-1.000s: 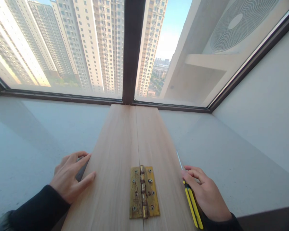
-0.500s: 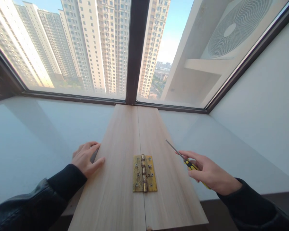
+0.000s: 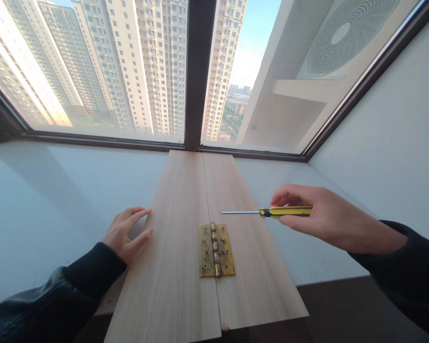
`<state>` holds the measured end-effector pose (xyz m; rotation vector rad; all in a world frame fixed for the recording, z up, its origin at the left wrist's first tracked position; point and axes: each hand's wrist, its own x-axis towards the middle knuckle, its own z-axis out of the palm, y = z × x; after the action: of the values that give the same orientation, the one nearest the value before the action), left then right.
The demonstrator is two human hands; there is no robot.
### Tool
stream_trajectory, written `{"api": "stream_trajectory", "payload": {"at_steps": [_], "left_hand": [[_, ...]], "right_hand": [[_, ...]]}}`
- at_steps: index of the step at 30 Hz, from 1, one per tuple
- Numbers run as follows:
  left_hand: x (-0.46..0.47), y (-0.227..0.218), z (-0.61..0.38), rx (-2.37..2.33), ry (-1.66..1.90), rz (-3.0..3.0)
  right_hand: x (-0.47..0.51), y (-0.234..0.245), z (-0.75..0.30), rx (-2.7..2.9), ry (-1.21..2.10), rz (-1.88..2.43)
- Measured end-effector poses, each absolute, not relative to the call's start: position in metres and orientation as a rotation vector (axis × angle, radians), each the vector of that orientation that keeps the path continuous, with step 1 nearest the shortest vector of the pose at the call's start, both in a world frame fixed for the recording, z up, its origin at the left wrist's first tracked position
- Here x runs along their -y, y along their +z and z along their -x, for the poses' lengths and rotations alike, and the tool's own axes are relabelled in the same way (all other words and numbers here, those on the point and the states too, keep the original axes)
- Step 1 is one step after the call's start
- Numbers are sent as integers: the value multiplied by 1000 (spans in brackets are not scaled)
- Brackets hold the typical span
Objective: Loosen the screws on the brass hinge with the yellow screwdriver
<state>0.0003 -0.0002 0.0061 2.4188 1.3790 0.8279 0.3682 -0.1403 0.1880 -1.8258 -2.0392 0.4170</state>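
Observation:
My right hand point(image 3: 307, 212) is closed around the yellow and black handle of a screwdriver point(image 3: 286, 211). Its metal shaft points left, held above the right wooden board point(image 3: 253, 276). Below and left of the tip lies a worn brass hinge point(image 3: 216, 250), spanning the seam between that board and the left wooden board point(image 3: 168, 267). Several cross-head screws sit in both hinge leaves; one or two on the right leaf appear to stand proud. My left hand point(image 3: 127, 233) rests at the left board's outer edge, thumb and fingers apart, with nothing visible in it.
The boards lie on a white windowsill point(image 3: 57, 190) and stick out past its front edge. A dark window frame point(image 3: 196, 76) rises at their far end. Outside stand tall buildings point(image 3: 128, 62) and an air-conditioner unit point(image 3: 343, 35). A white wall point(image 3: 389, 124) closes the right side.
My right hand has risen and swung the screwdriver from a slant to nearly level, its tip now further left, near the hinge. My left hand stays at the board's edge. The view has shifted slightly.

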Motion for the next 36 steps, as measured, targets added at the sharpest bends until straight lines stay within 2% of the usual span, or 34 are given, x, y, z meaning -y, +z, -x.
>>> {"api": "stream_trajectory", "payload": {"at_steps": [7,21,36], "left_hand": [[2,10,-1,-1317,839,-2413],[14,24,-7,-1251,950,-2194],[19,22,-6,-1355,862,-2097]], "right_hand": [[122,203,-354,2025,313,1805],[98,192,-334,2142,370,1819],[97,195,-332,2174,270,1811]]}}
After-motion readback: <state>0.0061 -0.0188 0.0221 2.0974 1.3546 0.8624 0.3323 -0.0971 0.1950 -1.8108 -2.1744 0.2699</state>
